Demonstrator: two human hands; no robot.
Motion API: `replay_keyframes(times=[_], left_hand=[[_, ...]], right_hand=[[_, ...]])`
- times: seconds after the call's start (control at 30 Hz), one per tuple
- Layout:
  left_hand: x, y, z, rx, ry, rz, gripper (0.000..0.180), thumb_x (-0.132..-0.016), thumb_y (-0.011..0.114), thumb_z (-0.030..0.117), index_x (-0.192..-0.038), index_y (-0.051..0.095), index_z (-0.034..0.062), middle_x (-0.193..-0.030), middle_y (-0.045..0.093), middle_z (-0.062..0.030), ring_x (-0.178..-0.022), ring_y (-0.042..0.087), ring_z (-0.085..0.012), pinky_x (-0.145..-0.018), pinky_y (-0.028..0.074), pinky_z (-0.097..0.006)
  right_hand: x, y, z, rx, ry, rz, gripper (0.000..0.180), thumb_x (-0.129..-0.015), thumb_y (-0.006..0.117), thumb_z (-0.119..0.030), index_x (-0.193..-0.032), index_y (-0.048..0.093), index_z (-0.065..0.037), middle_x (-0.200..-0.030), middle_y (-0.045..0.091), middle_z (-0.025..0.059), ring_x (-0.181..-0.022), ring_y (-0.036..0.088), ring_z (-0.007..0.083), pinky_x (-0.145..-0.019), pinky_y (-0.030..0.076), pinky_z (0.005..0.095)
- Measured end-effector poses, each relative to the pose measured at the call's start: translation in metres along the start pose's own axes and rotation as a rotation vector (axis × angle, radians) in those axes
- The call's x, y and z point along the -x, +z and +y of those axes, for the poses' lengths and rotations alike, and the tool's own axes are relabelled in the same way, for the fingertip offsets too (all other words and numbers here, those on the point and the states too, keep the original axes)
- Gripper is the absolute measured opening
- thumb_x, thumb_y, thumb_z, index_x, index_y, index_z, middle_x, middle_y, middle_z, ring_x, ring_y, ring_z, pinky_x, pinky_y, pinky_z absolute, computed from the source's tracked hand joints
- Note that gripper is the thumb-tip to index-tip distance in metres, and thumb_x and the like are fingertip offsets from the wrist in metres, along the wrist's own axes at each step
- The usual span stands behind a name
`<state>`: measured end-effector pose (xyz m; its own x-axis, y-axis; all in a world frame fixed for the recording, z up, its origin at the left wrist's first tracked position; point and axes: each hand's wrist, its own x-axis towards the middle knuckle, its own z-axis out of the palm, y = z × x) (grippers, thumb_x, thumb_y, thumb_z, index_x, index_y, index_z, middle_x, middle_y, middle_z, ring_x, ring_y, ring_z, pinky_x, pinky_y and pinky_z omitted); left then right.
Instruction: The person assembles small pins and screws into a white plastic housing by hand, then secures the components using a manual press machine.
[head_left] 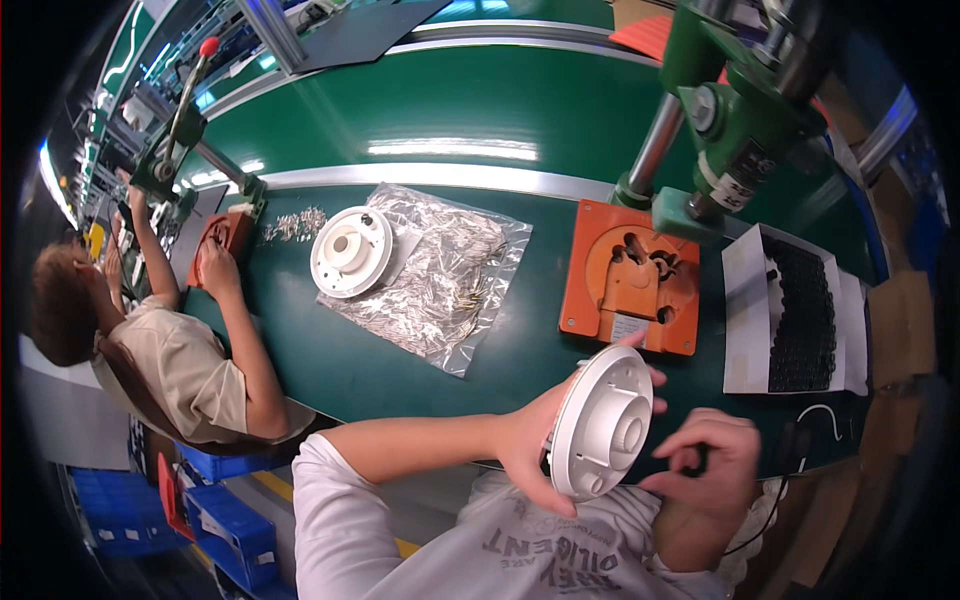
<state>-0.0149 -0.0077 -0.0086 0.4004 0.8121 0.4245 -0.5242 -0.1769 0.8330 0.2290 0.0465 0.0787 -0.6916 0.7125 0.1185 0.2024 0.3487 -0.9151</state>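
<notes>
My left hand [535, 450] grips a round white plastic housing [603, 432], tilted on edge, with a raised ribbed hub at its centre. Close to the housing's right side, my right hand [712, 470] is closed with thumb and fingers curled together. Something dark shows between those fingers, too small to make out. Ahead of both hands sits an orange fixture [583, 300] with a cut-out round recess, below the head of a green press [715, 150]. A second white housing [352, 252] rests on a clear plastic bag of small silvery parts [450, 270].
To the right stands a white box [745, 310] with rows of small black parts. Loose small metal pieces [297, 225] lie beside the bag. At the left a co-worker [180, 370] works at another lever press [180, 150]. Blue bins [235, 530] stand below the table.
</notes>
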Motion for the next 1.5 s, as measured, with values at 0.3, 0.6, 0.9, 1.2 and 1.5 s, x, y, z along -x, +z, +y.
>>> replay_keyframes(times=[0.3,0.6,0.9,1.2,1.5], left_hand=[[0.016,-0.011,0.013,0.702,-0.656,-0.349,0.136,-0.071,0.090,0.063,-0.166,0.018,-0.0035,-0.159,0.043,-0.0220,-0.145,0.049,-0.0305,-0.119,0.038,-0.045],[0.011,-0.008,0.012,0.783,-0.614,-0.499,0.126,-0.079,0.083,0.061,-0.166,0.019,-0.0036,-0.156,0.046,-0.0249,-0.141,0.051,-0.0322,-0.117,0.040,-0.047],[0.009,-0.001,0.005,0.866,-0.399,-0.485,0.103,-0.089,0.069,0.058,-0.163,0.029,-0.0008,-0.141,0.059,-0.0241,-0.129,0.062,-0.0313,-0.106,0.052,-0.044],[0.011,-0.003,0.008,0.895,-0.564,-0.381,0.126,-0.074,0.086,0.062,-0.164,0.024,-0.0014,-0.154,0.046,-0.0227,-0.137,0.056,-0.0351,-0.109,0.051,-0.051],[-0.002,-0.004,0.020,1.005,-0.596,-0.204,0.138,-0.063,0.091,0.062,-0.164,0.023,-0.0017,-0.158,0.041,-0.0293,-0.131,0.058,-0.0413,-0.103,0.055,-0.053]], right_hand=[[-0.158,0.066,-0.028,0.331,-0.508,-0.010,0.010,-0.091,0.072,-0.007,-0.098,0.073,0.001,-0.085,0.071,0.0152,-0.080,0.068,0.0346,-0.072,0.055,0.0421],[-0.231,0.126,0.026,0.729,-0.522,-0.488,0.011,-0.090,0.069,-0.008,-0.083,0.071,0.001,-0.090,0.069,0.0149,-0.093,0.069,0.0368,-0.085,0.056,0.0482],[-0.243,0.138,0.004,1.010,-0.650,-0.622,0.009,-0.080,0.067,-0.003,-0.078,0.075,0.000,-0.085,0.073,0.0181,-0.084,0.075,0.0359,-0.076,0.061,0.0427],[-0.235,0.122,0.014,0.920,-0.669,-0.551,0.005,-0.082,0.067,-0.004,-0.085,0.070,-0.002,-0.080,0.071,0.0184,-0.081,0.073,0.0375,-0.074,0.059,0.0466],[-0.181,0.058,-0.008,0.597,-0.482,-0.334,0.007,-0.086,0.069,-0.005,-0.091,0.066,-0.002,-0.087,0.068,0.0149,-0.086,0.069,0.0366,-0.077,0.055,0.0462]])
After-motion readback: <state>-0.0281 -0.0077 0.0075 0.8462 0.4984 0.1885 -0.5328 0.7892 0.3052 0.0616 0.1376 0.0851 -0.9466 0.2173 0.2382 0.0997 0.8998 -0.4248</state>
